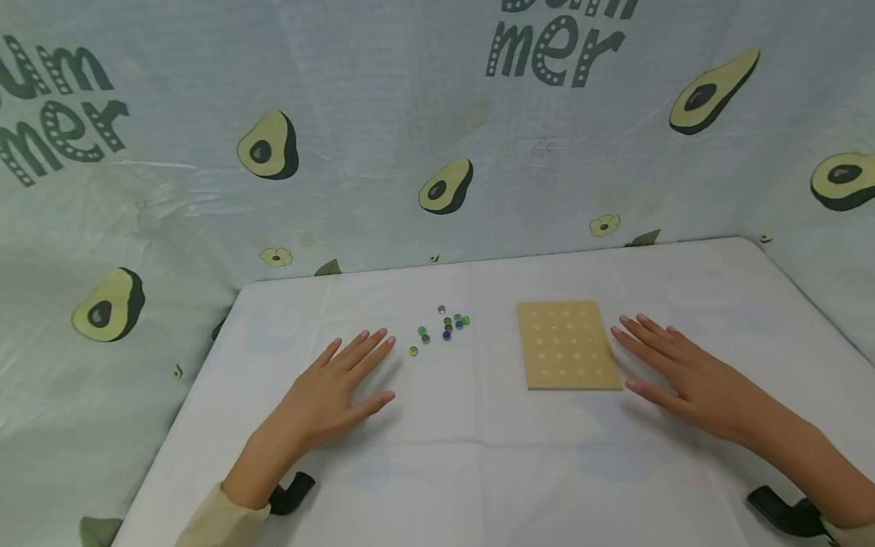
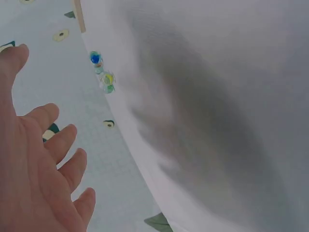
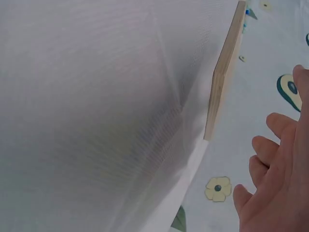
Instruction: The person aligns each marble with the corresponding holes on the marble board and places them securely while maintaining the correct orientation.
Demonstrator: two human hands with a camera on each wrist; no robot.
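Note:
My left hand point(image 1: 331, 399) is held palm down over the white table, fingers straight and spread, holding nothing. Just beyond its fingertips lies a loose group of small glass marbles point(image 1: 446, 335) in green, blue, clear and yellow-green. The left wrist view shows the marbles point(image 2: 107, 79) past the thumb side of the hand. My right hand point(image 1: 690, 376), likewise flat with fingers extended, has its fingertips near the right edge of a square wooden board point(image 1: 570, 346) with rows of shallow round hollows. In the right wrist view the board's edge point(image 3: 224, 72) appears beyond that empty hand.
A white cloth covers the table point(image 1: 472, 471). Behind it hangs a pale curtain point(image 1: 369, 152) printed with avocados and lettering. Dark straps or mounts point(image 1: 292, 494) show beside both wrists.

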